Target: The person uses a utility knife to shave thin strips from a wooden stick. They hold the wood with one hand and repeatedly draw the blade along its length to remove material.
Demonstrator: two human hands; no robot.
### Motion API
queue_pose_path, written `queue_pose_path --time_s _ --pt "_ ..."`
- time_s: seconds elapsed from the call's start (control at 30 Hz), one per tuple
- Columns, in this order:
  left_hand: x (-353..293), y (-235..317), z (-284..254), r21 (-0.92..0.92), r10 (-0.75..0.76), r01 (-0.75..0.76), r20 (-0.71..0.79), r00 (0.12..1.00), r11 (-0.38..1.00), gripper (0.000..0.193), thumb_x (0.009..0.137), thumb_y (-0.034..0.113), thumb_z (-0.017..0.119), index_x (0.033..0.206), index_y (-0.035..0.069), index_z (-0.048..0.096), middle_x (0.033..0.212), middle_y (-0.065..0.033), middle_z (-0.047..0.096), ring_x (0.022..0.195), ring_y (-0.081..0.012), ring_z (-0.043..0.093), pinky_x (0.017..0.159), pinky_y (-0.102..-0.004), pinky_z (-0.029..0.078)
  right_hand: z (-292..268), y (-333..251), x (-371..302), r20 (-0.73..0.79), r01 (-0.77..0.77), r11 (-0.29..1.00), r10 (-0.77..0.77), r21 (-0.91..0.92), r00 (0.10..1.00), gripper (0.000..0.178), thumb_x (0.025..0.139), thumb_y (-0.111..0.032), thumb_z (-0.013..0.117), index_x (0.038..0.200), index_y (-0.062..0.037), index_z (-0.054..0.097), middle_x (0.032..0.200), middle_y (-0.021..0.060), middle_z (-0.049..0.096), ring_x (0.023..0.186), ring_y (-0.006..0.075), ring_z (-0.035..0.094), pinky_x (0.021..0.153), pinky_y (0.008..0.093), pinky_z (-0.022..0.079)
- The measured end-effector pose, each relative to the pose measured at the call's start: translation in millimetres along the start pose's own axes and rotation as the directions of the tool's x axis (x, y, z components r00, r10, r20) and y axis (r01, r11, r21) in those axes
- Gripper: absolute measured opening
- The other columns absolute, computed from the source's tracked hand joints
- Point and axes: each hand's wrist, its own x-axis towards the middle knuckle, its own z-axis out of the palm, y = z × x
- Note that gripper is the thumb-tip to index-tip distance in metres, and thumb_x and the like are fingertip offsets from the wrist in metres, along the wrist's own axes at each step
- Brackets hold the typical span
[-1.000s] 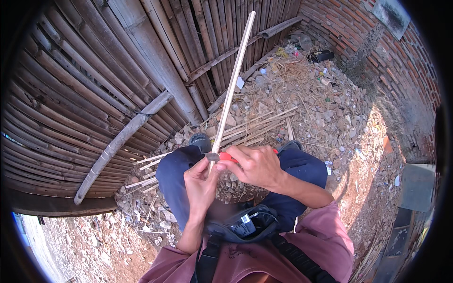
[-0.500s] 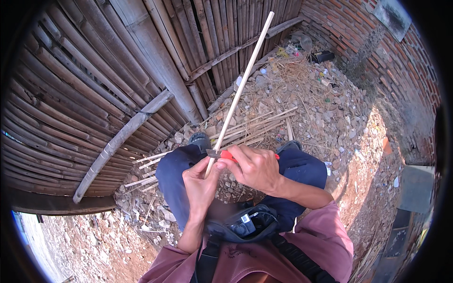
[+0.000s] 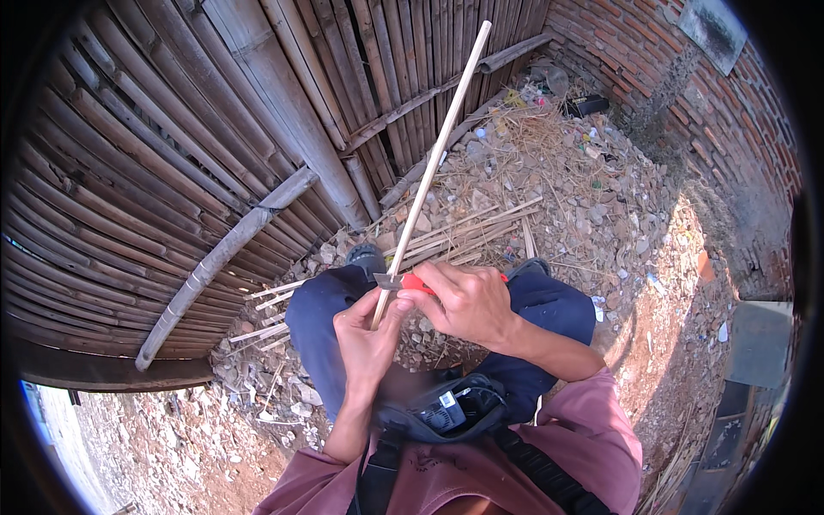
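A long pale wooden stick (image 3: 436,154) slants up and away in front of me, its lower end pinched in my left hand (image 3: 365,336). My right hand (image 3: 472,302) is wrapped round a red-handled utility knife (image 3: 415,282). The knife's flat grey blade lies across the stick just above my left fingers. My right thumb is close to the left thumb, by the blade. Both hands are between my knees, and my right fingers hide part of the knife's handle.
More pale sticks (image 3: 468,233) lie on the rubble ground (image 3: 592,210) by my feet, others (image 3: 270,296) beside my left knee. A bamboo wall (image 3: 163,172) rises on the left, a brick wall (image 3: 730,94) on the far right. An open dark waist bag (image 3: 463,410) sits at my lap.
The stick's far tip has tilted slightly to the left. Both hands keep nearly the same place, with the blade still against the stick.
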Motion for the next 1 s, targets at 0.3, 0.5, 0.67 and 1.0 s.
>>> queue_pose_path --time_s 0.3,0.5,0.67,1.0 --pt "4 -10 -3 0.201 0.044 -0.036 -0.034 0.998 0.979 0.018 0.103 0.016 0.077 0.101 -0.002 0.078 0.075 0.0054 0.064 0.067 -0.0017 0.052 0.057 -0.0214 0.041 7 -1 -4 -0.003 -0.032 0.999 0.032 -0.034 0.999 0.033 0.1 -0.039 0.075 0.096 -0.0079 0.067 0.075 0.0084 0.07 0.061 0.0276 0.072 0.052 0.04 0.055" --pt "7 -5 -2 0.347 0.106 -0.09 -0.026 0.994 0.934 0.019 0.103 0.017 0.076 0.101 -0.002 0.076 0.071 0.005 0.063 0.065 -0.0012 0.05 0.056 -0.0226 0.04 10 2 -4 -0.02 -0.01 0.998 0.009 -0.057 1.0 0.032 0.104 -0.037 0.07 0.097 -0.0067 0.064 0.069 0.0085 0.067 0.059 0.0252 0.073 0.05 0.0381 0.056" --pt "5 12 6 0.34 0.116 -0.093 -0.048 0.992 0.936 0.019 0.098 0.018 0.081 0.104 0.0 0.077 0.061 0.0026 0.048 0.059 -0.0044 0.038 0.052 -0.0269 0.033 4 2 1 -0.022 -0.015 0.998 0.014 -0.057 1.0 0.031 0.103 -0.037 0.071 0.096 -0.0075 0.065 0.07 0.0083 0.068 0.06 0.0254 0.073 0.05 0.038 0.056" --pt "9 0 3 0.444 0.175 -0.145 -0.026 0.984 0.884 0.026 0.098 0.021 0.08 0.089 -0.001 0.069 0.058 -0.0047 0.046 0.055 -0.0104 0.038 0.052 -0.0312 0.037 9 7 1 -0.004 0.006 0.999 -0.006 -0.05 1.0 0.031 0.102 -0.038 0.072 0.1 -0.0075 0.068 0.074 0.0086 0.071 0.061 0.0258 0.074 0.052 0.0388 0.056"
